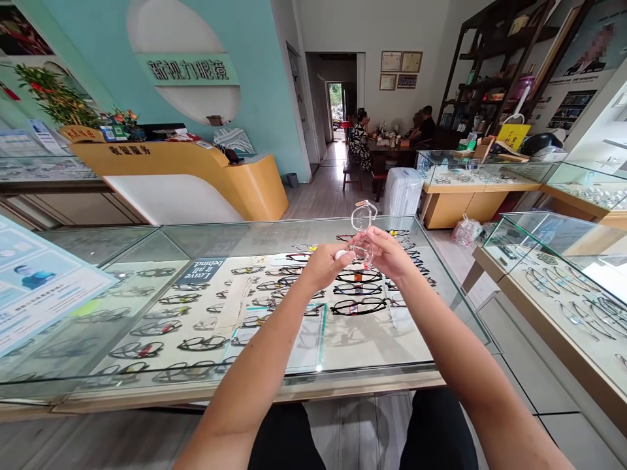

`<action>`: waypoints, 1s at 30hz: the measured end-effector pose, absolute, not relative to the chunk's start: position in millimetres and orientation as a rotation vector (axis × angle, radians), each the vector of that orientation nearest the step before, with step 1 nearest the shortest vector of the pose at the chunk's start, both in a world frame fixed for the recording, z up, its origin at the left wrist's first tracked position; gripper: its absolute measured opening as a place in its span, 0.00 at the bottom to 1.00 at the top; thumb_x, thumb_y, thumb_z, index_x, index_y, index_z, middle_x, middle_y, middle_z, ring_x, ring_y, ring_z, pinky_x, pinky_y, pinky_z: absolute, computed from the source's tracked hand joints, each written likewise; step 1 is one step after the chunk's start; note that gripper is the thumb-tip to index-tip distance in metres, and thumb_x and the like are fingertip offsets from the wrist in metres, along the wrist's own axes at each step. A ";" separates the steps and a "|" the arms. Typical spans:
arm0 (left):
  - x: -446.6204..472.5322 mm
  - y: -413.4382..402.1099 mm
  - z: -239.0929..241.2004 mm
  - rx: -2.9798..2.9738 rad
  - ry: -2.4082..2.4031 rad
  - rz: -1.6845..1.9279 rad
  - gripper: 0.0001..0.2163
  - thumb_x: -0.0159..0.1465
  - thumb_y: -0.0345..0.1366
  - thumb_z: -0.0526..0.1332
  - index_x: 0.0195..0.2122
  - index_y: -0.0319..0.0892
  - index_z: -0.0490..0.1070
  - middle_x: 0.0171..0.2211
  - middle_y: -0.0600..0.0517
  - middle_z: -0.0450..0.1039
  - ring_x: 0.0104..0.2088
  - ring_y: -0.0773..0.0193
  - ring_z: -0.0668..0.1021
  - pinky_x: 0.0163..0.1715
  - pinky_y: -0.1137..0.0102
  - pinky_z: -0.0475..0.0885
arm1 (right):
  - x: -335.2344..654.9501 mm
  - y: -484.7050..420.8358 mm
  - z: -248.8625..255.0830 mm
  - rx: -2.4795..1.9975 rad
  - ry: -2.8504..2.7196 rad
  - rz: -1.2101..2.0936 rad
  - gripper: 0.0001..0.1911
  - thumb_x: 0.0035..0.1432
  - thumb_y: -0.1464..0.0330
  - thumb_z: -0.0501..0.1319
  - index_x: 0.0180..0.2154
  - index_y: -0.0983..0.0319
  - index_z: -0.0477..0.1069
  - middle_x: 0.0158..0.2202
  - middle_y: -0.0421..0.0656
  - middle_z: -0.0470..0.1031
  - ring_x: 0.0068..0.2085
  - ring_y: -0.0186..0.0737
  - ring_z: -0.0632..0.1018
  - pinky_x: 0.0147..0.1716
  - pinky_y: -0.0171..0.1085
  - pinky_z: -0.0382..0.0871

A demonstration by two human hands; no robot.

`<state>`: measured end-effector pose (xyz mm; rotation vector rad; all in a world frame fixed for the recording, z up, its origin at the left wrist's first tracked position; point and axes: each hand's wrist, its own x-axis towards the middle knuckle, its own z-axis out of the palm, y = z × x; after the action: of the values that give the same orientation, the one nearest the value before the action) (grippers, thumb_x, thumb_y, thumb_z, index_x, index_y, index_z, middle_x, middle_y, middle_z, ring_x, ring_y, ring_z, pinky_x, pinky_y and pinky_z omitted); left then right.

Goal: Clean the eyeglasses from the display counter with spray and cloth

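Note:
A pair of clear-framed eyeglasses is held up above the glass counter, turned on end with one lens over the other. My right hand grips the frame near its middle and lower rim. Closed fingers of my left hand hold a small white thing beside the lower lens; its kind is not clear. Whether the left fingers also touch the frame cannot be made out. Beneath both hands, rows of dark-framed eyeglasses lie inside the glass display case.
A printed sign leans in at the left. Another glass case with eyeglasses stands to the right. Beyond are a yellow counter, a wrapped white suitcase and people seated at a table.

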<state>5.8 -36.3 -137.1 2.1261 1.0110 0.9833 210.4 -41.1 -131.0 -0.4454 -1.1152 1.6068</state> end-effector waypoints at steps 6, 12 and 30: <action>-6.0 -32.3 -131.6 2.024 0.972 1.109 0.27 0.71 0.62 0.55 0.26 0.45 0.62 0.25 0.54 0.62 0.30 0.62 0.65 0.33 0.64 0.61 | 213.0 -40.1 -131.9 -0.459 -1.046 1.640 0.20 0.54 0.52 0.82 0.34 0.56 0.80 0.42 0.41 0.87 0.46 0.40 0.85 0.50 0.39 0.82; -49.4 0.1 -130.3 1.611 1.016 1.455 0.25 0.66 0.64 0.61 0.32 0.45 0.70 0.29 0.50 0.71 0.31 0.59 0.77 0.38 0.62 0.78 | 220.0 -35.9 -132.9 -0.474 -1.022 1.654 0.20 0.54 0.50 0.82 0.37 0.55 0.83 0.43 0.40 0.87 0.50 0.40 0.86 0.53 0.39 0.82; -208.2 39.3 -204.0 1.246 1.777 1.499 0.15 0.60 0.40 0.67 0.47 0.45 0.70 0.40 0.50 0.78 0.43 0.58 0.78 0.45 0.66 0.74 | 223.6 -34.9 -131.9 -0.491 -1.016 1.625 0.18 0.55 0.52 0.81 0.36 0.54 0.81 0.42 0.40 0.86 0.52 0.44 0.86 0.54 0.42 0.82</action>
<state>-208.2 39.3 -204.0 1.2463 1.7768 1.4991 223.6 -34.9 -131.9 -0.4915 -1.0155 1.6254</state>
